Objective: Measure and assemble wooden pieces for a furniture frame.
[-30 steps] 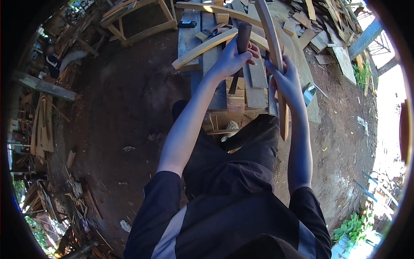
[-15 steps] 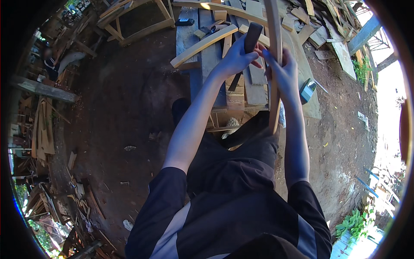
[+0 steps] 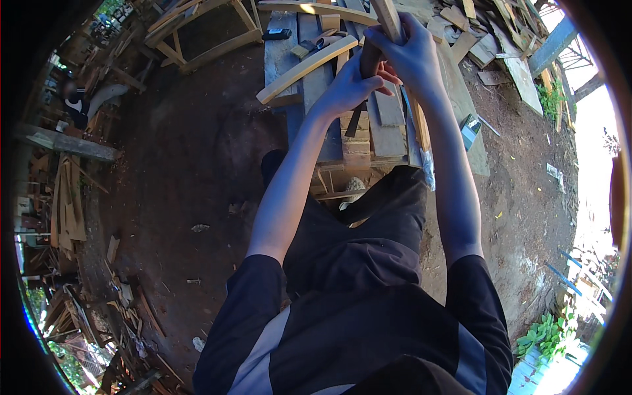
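A loose hold could let the wooden strip (image 3: pixel 387 20) slip and knock the dark tool (image 3: pixel 370 60), since both are close together above the bench (image 3: pixel 331 138). The right hand (image 3: pixel 419 58) wraps the strip, which juts out far of its grip; just left, the left hand (image 3: pixel 345 92) encircles the tool's handle, blade pointing near.

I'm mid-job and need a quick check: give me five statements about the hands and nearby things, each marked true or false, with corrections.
1. The left hand holds a dark tool. True.
2. Nothing is in the right hand. False: it grips a wooden strip.
3. A curved wooden piece lies to the left of the right hand. True.
4. The teal-and-dark item lies left of both forearms. False: it is right of them.
5. A wooden frame stands at upper left. True.
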The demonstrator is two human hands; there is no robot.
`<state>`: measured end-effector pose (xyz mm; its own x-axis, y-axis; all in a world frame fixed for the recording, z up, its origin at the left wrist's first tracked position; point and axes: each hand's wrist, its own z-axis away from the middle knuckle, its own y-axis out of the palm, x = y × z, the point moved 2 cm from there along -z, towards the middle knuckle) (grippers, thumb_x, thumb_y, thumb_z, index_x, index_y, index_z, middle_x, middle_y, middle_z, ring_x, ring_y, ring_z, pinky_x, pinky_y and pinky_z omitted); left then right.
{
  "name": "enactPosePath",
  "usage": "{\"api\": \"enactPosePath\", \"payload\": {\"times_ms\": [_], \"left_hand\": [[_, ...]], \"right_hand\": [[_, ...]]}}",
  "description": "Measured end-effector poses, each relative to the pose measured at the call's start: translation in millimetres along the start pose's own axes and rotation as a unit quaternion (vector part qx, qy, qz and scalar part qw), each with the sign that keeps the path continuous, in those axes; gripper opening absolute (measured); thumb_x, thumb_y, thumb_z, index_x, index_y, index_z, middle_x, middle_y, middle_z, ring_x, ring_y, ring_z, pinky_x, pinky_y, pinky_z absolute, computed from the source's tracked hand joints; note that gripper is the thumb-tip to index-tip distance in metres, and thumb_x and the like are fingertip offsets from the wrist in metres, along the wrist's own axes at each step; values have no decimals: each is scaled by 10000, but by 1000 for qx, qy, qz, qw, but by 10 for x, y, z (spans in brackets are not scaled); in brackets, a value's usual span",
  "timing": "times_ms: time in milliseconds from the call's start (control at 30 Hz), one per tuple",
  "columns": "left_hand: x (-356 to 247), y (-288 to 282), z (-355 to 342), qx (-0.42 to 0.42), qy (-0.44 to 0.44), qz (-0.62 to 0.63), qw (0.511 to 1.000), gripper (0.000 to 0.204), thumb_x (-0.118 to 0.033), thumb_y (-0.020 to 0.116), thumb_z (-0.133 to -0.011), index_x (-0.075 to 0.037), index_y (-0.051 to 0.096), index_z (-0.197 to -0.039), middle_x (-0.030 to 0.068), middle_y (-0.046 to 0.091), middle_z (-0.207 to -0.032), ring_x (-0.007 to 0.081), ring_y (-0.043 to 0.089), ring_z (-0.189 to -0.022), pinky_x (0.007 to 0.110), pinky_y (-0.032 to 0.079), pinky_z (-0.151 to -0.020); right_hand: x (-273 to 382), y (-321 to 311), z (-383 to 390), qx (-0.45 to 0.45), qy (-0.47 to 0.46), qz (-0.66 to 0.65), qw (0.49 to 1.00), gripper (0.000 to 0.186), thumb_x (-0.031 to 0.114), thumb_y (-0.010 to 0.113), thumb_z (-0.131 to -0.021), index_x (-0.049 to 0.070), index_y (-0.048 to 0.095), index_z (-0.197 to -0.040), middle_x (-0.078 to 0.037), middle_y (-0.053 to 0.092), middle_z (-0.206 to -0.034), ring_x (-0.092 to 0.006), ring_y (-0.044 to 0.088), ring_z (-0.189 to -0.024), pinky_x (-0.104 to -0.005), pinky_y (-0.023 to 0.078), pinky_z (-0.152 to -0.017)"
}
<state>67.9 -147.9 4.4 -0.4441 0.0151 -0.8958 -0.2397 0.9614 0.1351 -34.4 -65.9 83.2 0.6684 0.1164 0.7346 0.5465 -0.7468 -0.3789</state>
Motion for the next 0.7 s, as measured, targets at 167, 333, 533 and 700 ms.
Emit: {"api": "enactPosePath", "payload": {"times_ms": [167, 333, 533, 700], "left_hand": [[-28, -136, 52, -87, -84, -58, 991, 380, -21, 593, -870, -1, 491, -1236, 109, 625, -1037, 229, 688, -914, 343, 600, -791], [-118, -133, 5, -157, -53, -47, 985, 287, -86, 650, -866, 1, 528, -1110, 91, 635, -945, 187, 688, -782, 304, 587, -651], [-16, -153, -32, -208, -69, -47, 975, 234, -210, 672, -898, -22, 555, -823, 42, 567, -604, 124, 518, -424, 256, 399, -380], [25, -130, -57, -224, -50, -20, 973, 289, -236, 691, -898, -29, 550, -754, 38, 532, -522, 108, 468, -371, 256, 353, -367]], "right_hand": [[94, 154, -113, 14, -17, 56, 998, 489, 379, 751, -816, 20, 632, -1127, -126, 701, -880, -212, 687, -778, -356, 533, -731], [434, 215, -62, 20, 65, 32, 997, 445, 243, 722, -804, -6, 562, -1136, -216, 688, -879, -339, 702, -829, -418, 536, -698], [529, 205, -76, 46, 98, 13, 994, 393, 234, 723, -811, -12, 570, -1077, -210, 686, -853, -332, 704, -799, -407, 535, -676], [225, 129, -275, 82, 38, 47, 995, 382, 254, 734, -815, -9, 587, -1049, -201, 671, -846, -291, 679, -784, -383, 512, -671]]}}
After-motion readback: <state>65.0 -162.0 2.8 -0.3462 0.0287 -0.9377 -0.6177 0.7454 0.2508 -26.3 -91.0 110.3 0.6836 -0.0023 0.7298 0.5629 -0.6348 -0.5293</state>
